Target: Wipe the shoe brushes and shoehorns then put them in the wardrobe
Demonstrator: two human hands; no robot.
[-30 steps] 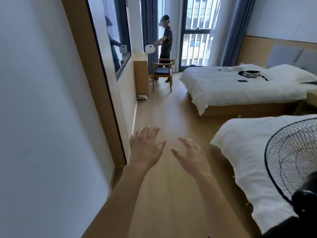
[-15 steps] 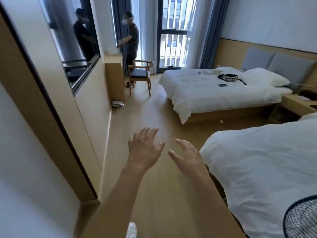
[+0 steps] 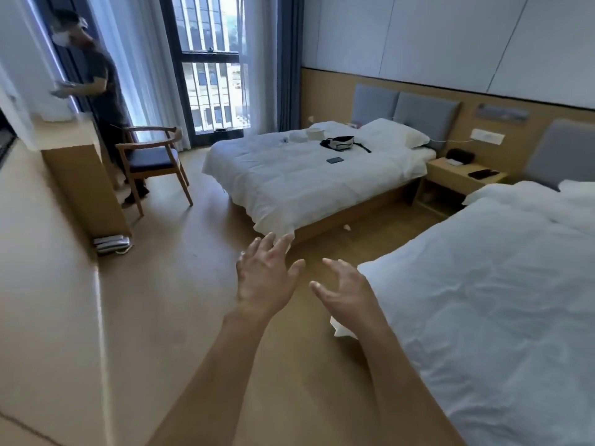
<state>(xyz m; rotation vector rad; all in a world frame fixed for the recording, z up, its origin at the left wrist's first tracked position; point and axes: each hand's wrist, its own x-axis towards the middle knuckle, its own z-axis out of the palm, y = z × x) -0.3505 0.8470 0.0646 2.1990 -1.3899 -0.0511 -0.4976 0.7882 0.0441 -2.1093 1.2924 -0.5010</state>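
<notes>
Hands stretch forward over the wooden floor [image 3: 180, 317], both bare and holding nothing. The left hand [image 3: 264, 278] is seen from the back, fingers spread and nearly straight, tips reaching toward the corner of the far bed [image 3: 289, 181]. The right hand [image 3: 346, 291] sits just beside it, thumb out and fingers loosely curved around air, next to the edge of the near bed [image 3: 483, 300]. The 2 hands are close but apart. No shoe brush or shoehorn can be made out anywhere in view, and neither can a wardrobe, so where they are cannot be told. On the far bed lie a black and white bag [image 3: 343, 143] and a dark phone [image 3: 335, 160]. A wooden nightstand [image 3: 450, 175] stands between the 2 beds. A wooden chair [image 3: 153, 159] with a dark seat stands near the window [image 3: 211, 69], and another person [image 3: 96, 85] stands behind it beside a wooden counter [image 3: 80, 175]. A small stack of flat items [image 3: 111, 243] rests on the floor at the counter's foot
</notes>
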